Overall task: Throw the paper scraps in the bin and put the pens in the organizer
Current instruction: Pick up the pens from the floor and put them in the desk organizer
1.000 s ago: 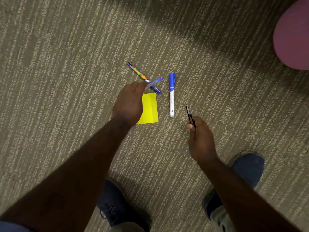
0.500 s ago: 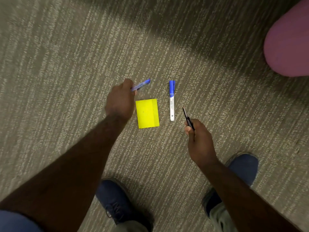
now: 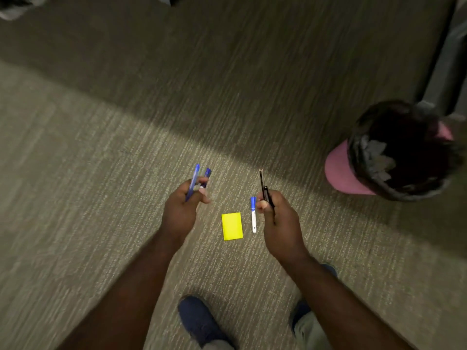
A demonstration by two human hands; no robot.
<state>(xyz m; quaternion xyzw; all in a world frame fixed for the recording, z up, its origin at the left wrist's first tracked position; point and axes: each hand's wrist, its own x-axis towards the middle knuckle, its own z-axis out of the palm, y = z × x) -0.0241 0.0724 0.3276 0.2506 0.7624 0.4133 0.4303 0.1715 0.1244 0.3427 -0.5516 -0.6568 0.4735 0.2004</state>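
Observation:
My left hand (image 3: 180, 210) is raised above the carpet and holds two blue pens (image 3: 198, 179), their tips pointing away from me. My right hand (image 3: 280, 223) grips a thin black pen (image 3: 262, 183), also pointing away. On the carpet between my hands lies a yellow paper scrap (image 3: 232, 226). Just right of it lies a white marker with a blue cap (image 3: 253, 214), partly behind my right thumb. A pink bin (image 3: 338, 170) with a black liner stands at the right, with grey crumpled paper inside. No organizer is in view.
Striped grey-green carpet (image 3: 101, 173) covers the floor, shadowed at the far side. My two blue shoes (image 3: 199, 322) are at the bottom. A dark vertical furniture leg or edge (image 3: 439, 59) rises behind the bin at top right.
I have stood up, so the floor items look smaller and the bin has come into view. My left hand rose with the blue pens; the multicoloured pen no longer lies on the carpet.

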